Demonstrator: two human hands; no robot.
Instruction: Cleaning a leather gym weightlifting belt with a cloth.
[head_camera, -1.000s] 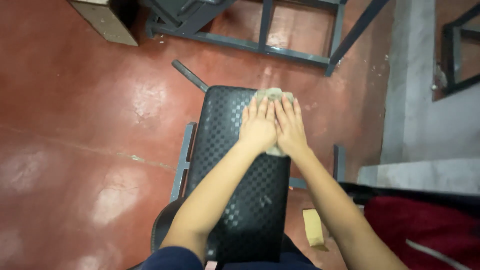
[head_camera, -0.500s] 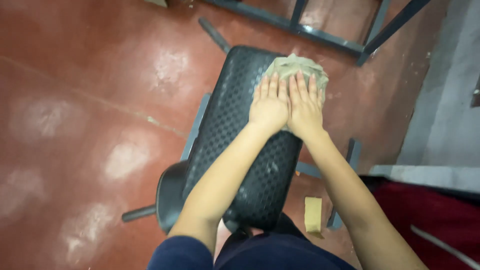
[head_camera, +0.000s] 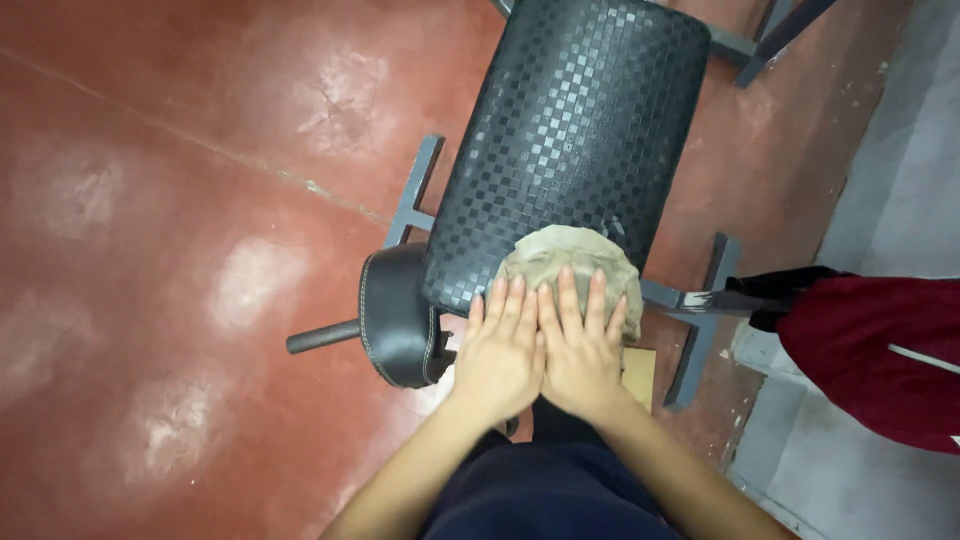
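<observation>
A grey-beige cloth (head_camera: 568, 258) lies on the near end of a black checkered bench pad (head_camera: 585, 130). My left hand (head_camera: 502, 350) and my right hand (head_camera: 580, 345) lie flat side by side, palms down, with fingers together and pressed on the near part of the cloth. The fingertips cover the cloth's lower edge. My forearms reach in from the bottom of the view.
A round black padded roller (head_camera: 398, 315) on a metal bar sits left of the hands. The bench's grey steel frame (head_camera: 695, 300) stands on a red floor (head_camera: 200, 200). A dark red bag (head_camera: 880, 345) lies at right on a grey floor strip. A small tan block (head_camera: 638, 372) lies under the bench.
Both hands have slid the cloth along the pad from its far end to its near end, toward my body. The view has tilted down, so the bench fills more of it.
</observation>
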